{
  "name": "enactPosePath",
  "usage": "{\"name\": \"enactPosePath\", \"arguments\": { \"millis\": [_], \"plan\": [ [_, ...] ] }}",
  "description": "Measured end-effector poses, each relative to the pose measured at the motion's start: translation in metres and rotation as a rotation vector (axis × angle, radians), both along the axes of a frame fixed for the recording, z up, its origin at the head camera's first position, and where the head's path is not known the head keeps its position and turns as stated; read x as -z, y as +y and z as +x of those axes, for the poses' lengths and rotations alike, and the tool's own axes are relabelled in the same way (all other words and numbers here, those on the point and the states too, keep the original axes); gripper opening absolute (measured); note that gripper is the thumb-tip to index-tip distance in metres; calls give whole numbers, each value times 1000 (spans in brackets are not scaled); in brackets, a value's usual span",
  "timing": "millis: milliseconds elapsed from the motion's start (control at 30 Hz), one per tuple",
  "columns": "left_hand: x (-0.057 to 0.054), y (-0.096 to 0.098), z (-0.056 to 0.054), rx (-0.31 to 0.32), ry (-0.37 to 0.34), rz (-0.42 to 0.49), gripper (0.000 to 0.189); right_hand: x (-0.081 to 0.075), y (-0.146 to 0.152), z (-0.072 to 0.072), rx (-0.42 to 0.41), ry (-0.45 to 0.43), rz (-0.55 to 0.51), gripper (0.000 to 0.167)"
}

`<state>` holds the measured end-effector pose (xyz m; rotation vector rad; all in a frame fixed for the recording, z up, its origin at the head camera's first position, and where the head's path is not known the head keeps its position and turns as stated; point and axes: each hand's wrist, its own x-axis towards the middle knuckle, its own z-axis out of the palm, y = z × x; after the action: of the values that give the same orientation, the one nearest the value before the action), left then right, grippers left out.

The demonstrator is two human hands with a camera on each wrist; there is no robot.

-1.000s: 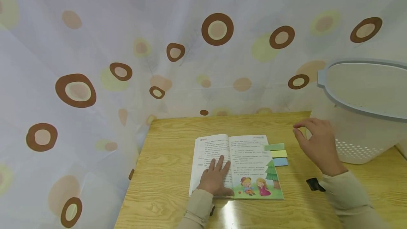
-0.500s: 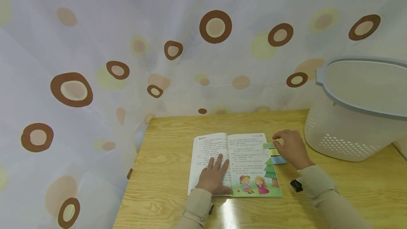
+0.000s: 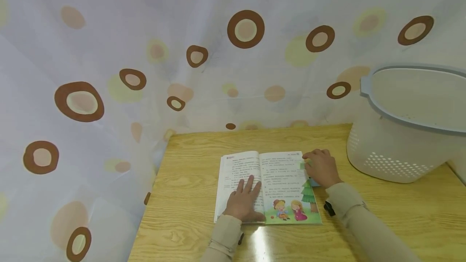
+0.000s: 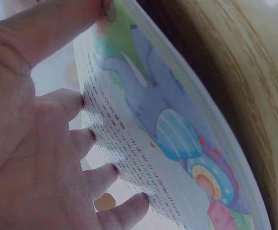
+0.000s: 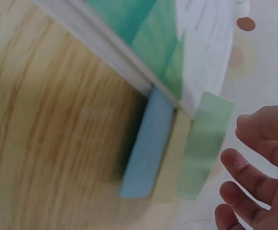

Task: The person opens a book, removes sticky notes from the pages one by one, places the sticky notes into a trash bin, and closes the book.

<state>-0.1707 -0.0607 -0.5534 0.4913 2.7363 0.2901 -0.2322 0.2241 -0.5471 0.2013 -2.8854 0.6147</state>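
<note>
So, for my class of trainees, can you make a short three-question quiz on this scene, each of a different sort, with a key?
1. True or false: the left hand rests on the open book.
2. In the right wrist view, which is nearest the right hand? A. blue tab; B. yellow tab; C. green tab
3. Fill in: the white basket stands to the ____ of the open book in the head view.
Key: 1. True; 2. C; 3. right.

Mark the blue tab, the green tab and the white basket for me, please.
Blue tab (image 5: 147, 146): right wrist view, middle of its protruding strip.
Green tab (image 5: 205, 146): right wrist view, middle of its face.
White basket (image 3: 397, 141): head view, outer wall, just above the holes.
</note>
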Motion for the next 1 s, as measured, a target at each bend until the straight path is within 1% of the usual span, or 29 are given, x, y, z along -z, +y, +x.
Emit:
{"name": "enactPosePath", "arguments": {
  "millis": [233,400,567,833,933,1000],
  "plan": [
    [-2,-1,-1,5,0,-2,108,13,3,-5,22,-52,2,22],
    [-5,-2,-1,-1,1,-1,108,19,4,-10,32,-81,-4,24],
    [-7,-2,0,-11,-12,6,108,22,4,-14,30,-131,-1,26],
    [-9,0,2,0,-11,-10,106,26,3,-15,35,-177,16,31],
    [-9,0,2,0,-7,-15,106,28,2,-16,48,-184,9,30],
    [-9,0,2,-1,-4,-19,107,29,3,-16,56,-173,2,28]
  ]
}}
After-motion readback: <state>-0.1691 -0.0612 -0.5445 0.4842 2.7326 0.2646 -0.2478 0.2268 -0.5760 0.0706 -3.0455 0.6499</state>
